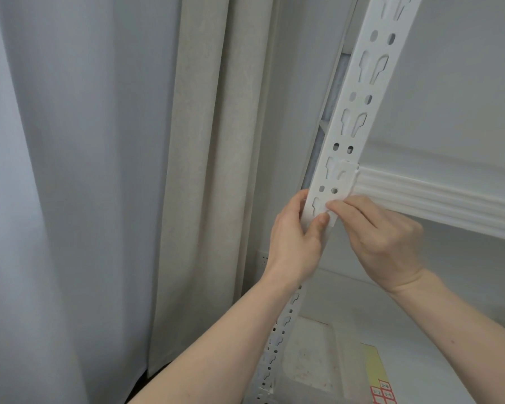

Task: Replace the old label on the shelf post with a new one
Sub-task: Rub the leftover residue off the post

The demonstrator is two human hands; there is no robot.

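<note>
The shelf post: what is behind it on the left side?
Behind the shelf post hang a beige curtain and a grey curtain. A narrow greyish strip shows beside the post; what it is cannot be told. The left hand covers the lower part.

Soft, even daylight fills the frame, bright but without hard glare; it seems to filter through the pale grey fabric curtain point(56, 170) at nine o'clock, whose folds carry gentle blue-grey shading. The cream textured curtain panel point(204, 141) shows darker creases between its pleats. The white perforated metal shelf post point(359, 118) is nearly washed out, its slots showing only as faint grey shadows, and it leans from wide-angle distortion. The white ribbed shelf beam point(438, 199) at three o'clock casts a soft shadow beneath. Focus is slightly soft throughout, with compression smear; the yellow sheet with red-bordered stickers point(379, 383) at five o'clock is blurred and unreadable
</note>
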